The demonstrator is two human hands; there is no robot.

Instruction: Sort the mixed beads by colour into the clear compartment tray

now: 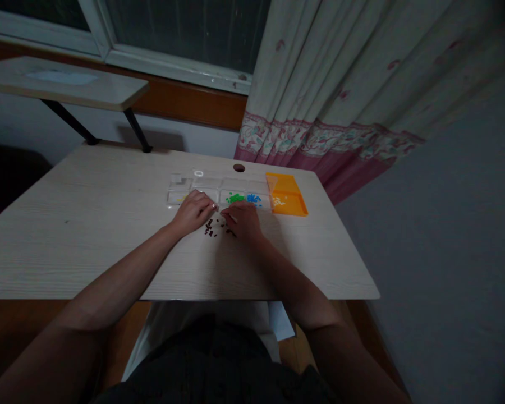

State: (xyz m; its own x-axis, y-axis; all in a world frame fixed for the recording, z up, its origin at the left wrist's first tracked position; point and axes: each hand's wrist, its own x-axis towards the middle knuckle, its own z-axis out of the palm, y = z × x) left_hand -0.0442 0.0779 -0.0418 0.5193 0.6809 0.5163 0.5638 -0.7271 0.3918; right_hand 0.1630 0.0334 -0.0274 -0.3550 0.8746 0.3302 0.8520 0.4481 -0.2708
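My left hand (194,212) is closed in a pinch at the near edge of a clear plastic compartment box (206,182). Just across from it, my right hand (243,219) has its thumb and fingers pressed together. Whatever either pinch holds is too small to make out. Small dark brown pieces (210,228) lie scattered on the table below both hands. Inside the box sit green pieces (235,198) and blue pieces (253,198), side by side behind my right hand. A few yellow pieces (180,198) show beside my left hand, partly covered by it.
An orange tray (292,193) adjoins the box's right end, with pale pieces (279,200) at its left side. Behind the box is a round hole (239,168) in the wooden table (109,224). A raised shelf (67,84) stands at the back left; a curtain (294,101) hangs behind.
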